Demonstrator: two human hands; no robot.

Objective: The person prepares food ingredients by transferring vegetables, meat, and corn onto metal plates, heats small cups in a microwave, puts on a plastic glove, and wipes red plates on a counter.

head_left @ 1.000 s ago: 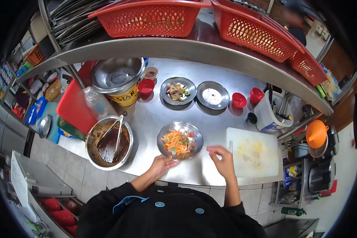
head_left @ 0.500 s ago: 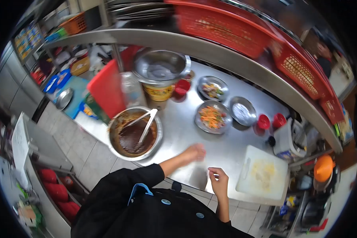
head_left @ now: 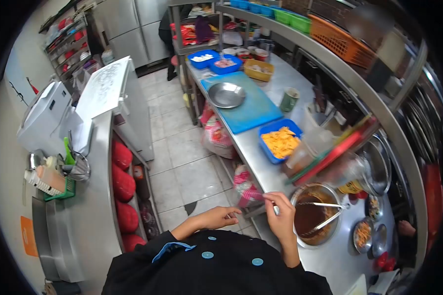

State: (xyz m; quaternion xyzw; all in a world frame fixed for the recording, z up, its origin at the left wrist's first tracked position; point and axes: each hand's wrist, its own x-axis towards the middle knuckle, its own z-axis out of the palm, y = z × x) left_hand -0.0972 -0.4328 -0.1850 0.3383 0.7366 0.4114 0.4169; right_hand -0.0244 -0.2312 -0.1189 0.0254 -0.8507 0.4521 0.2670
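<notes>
My left hand hangs in front of my body, above the tiled floor, with its fingers loosely stretched and nothing visible in them. My right hand is raised beside the table's edge, its fingers loosely curled and a small pale gap showing between thumb and forefinger; I make out no object there. Closest to it is a steel bowl of dark brown sauce. Metal tongs rest across that bowl. Neither hand touches the bowl or the tongs.
Beyond the bowl are a blue basket of orange-yellow pieces, a blue cutting board and a metal plate. A steel counter runs along the left. Tiled floor lies between. Another person's dark-clothed leg shows at the back.
My view has swung left, bringing the aisle and left counter into sight. The sauce bowl now appears to the right of my hands. Both hands have come away from over the tabletop.
</notes>
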